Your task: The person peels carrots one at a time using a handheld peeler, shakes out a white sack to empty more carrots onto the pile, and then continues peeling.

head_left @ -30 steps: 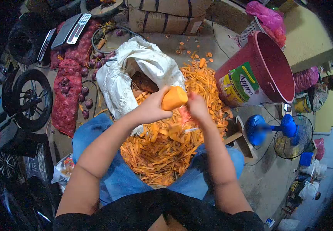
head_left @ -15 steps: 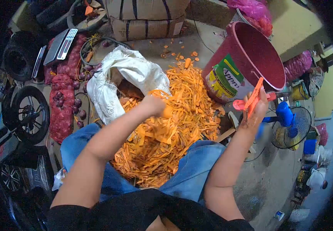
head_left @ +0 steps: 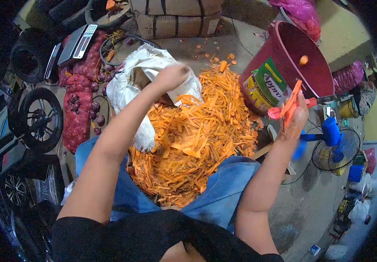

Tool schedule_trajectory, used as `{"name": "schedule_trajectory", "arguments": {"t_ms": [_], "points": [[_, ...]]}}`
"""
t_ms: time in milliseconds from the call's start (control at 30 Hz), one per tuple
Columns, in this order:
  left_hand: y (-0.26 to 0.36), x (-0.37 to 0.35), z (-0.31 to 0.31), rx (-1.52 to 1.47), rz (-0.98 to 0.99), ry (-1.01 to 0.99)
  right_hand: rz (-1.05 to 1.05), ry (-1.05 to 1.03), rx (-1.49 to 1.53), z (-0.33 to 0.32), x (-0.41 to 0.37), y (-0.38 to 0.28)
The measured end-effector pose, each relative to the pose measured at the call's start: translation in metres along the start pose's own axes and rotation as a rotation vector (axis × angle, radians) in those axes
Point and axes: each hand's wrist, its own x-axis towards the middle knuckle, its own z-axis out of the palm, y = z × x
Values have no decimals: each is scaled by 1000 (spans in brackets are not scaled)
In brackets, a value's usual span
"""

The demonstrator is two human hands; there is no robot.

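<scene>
My left hand (head_left: pixel 172 77), somewhat smeared by motion, is over the mouth of a white woven sack (head_left: pixel 132 72); its fingers point away and are hard to make out. My right hand (head_left: pixel 299 114), on the right, is closed around an orange-red peeler (head_left: pixel 290 105) in front of the bucket. A peeled carrot (head_left: pixel 303 60) shows against the inside of the dark red bucket (head_left: pixel 272 54), apart from both hands. Between my legs lies a large heap of carrot peelings (head_left: pixel 214 118), partly against the sack.
Red net bags of onions (head_left: pixel 77 118) lie at left, with a scale (head_left: pixel 78 46) on top. Strapped cartons (head_left: pixel 177 24) stand at the back. A blue fan (head_left: pixel 334 135) is at right, beyond my right arm. Wheels and tyres (head_left: pixel 40 113) line the far left.
My left hand has moved up and away from the peelings to the sack. A carrot now appears at the bucket's opening. My right hand keeps the peeler in about the same place.
</scene>
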Motion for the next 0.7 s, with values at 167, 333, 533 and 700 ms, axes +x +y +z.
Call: {"name": "schedule_trajectory", "arguments": {"t_ms": [167, 333, 533, 700], "points": [[-176, -98, 79, -82, -487, 33, 32, 37, -144, 18, -7, 10], [-205, -116, 104, 45, -461, -3, -3, -35, -126, 39, -8, 31], [-219, -79, 119, 293, -305, -105, -14, -44, -265, 52, 3, 61], [-247, -114, 79, 496, -685, -354, 46, -74, -393, 75, -9, 67]]}}
